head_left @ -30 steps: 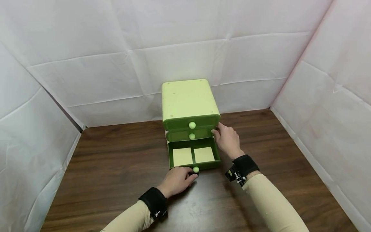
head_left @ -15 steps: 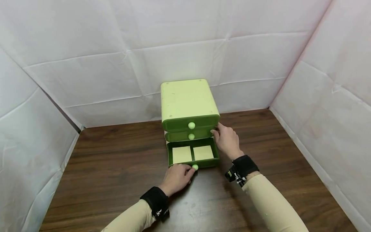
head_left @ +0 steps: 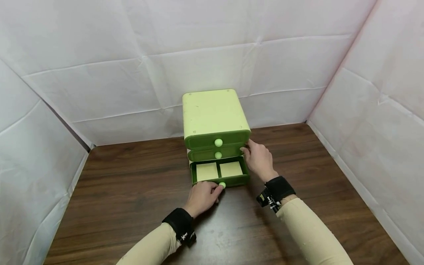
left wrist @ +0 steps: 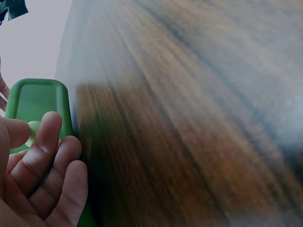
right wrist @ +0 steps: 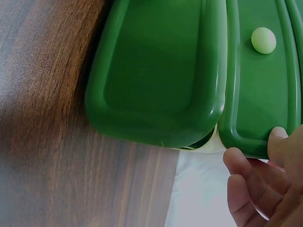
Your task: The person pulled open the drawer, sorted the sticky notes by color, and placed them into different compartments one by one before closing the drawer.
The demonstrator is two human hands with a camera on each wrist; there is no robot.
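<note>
Dark wooden table (head_left: pixel 132 191) inside white paper walls (head_left: pixel 99 55)

Bright, even light throughout; the head view is sharp, both wrist views blurred by motion.

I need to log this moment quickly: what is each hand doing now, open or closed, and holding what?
Left hand: fingers curled, pinching the knob of the bottom drawer.
Right hand: fingers relaxed, touching the right side of the middle drawer; grips nothing.
</note>
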